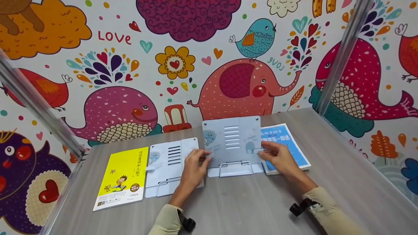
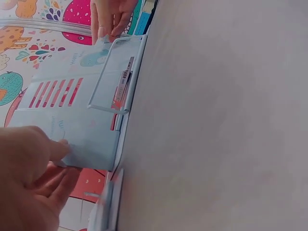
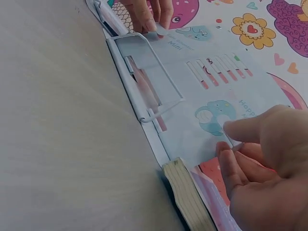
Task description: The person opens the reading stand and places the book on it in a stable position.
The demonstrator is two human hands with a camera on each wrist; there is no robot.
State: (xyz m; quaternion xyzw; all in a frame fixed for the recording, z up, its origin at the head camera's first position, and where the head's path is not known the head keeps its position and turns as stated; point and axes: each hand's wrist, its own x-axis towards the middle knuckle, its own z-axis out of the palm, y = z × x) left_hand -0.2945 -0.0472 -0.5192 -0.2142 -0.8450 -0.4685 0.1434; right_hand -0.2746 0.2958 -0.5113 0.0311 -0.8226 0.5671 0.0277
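Observation:
A pale blue book stand [image 1: 232, 140] stands propped upright at the middle of the grey table [image 1: 261, 202]. My left hand [image 1: 206, 156] pinches its lower left edge, thumb on the front face [image 2: 72, 120]. My right hand [image 1: 263, 152] pinches the small page clip at its lower right edge, next to the printed elephant [image 3: 214, 118]. The stand's wire ledge [image 1: 235, 168] rests on the table between both hands. A blue book [image 1: 289, 145] lies flat behind and to the right of the stand, partly under my right hand; its page edge [image 3: 190, 202] shows in the right wrist view.
A second stand [image 1: 169, 164] of the same kind lies flat to the left, beside a yellow book [image 1: 122, 178]. Cartoon-printed walls with metal corner posts [image 1: 339, 58] enclose the table on three sides.

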